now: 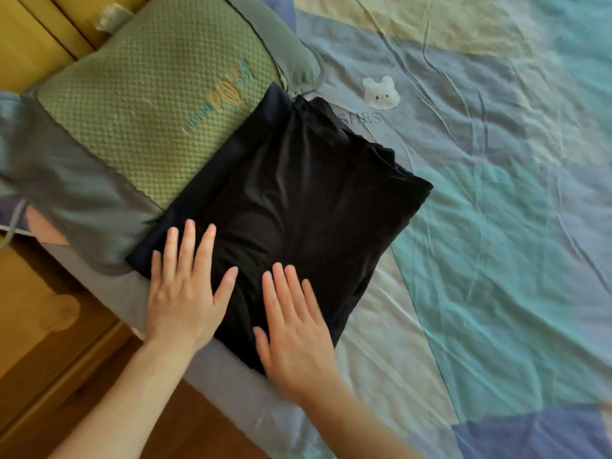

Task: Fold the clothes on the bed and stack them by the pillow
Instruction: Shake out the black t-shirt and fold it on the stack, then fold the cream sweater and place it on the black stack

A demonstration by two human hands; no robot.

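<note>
A folded black garment (298,193) lies flat on the bed, its upper-left edge against the green quilted pillow (149,104). It looks like a stack of more than one dark layer. My left hand (185,293) presses flat on the garment's near left corner, fingers straight and spread. My right hand (294,326) lies flat on the near edge beside it, fingers straight. Neither hand grips any cloth.
The bedspread (480,210) in blue, teal and cream patches, with a small white bunny print (381,93), stretches to the right. A grey pillowcase (76,193) lies left of the garment. A wooden bedside cabinet (49,309) and wooden floor (185,425) are at lower left.
</note>
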